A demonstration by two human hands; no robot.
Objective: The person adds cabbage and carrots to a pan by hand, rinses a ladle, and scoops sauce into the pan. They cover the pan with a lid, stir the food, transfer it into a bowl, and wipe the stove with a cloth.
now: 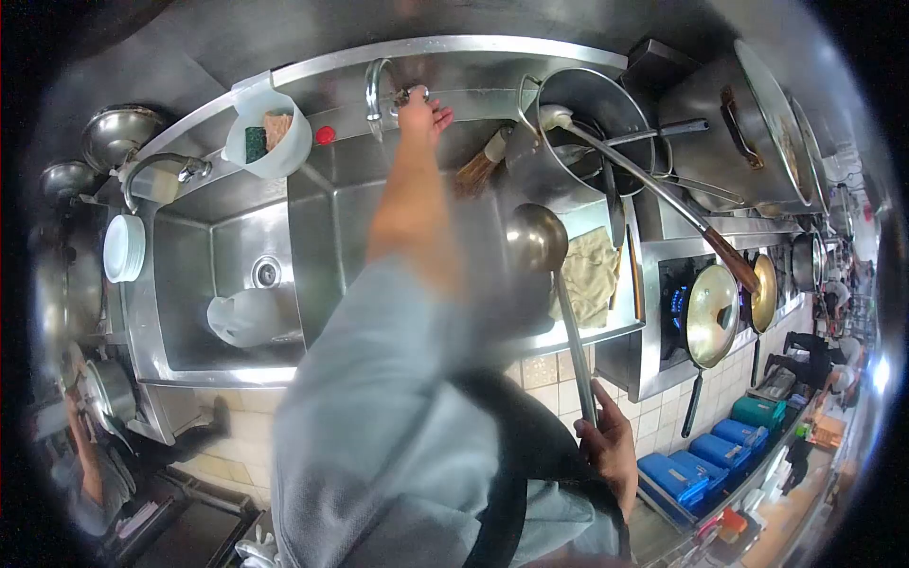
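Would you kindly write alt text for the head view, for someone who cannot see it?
The person's left hand is at a curved chrome faucet over a steel sink, while the right hand grips a round steel ladle by its long metal handle. Beside the sink, a large round steel pot holds long-handled utensils.

The tap handle point(402, 97) is partly covered by the left hand point(423, 115), a sink point(355, 213) is partly blocked by a blurred sleeve point(374, 336), and distant workers point(842, 379) are poorly resolved.
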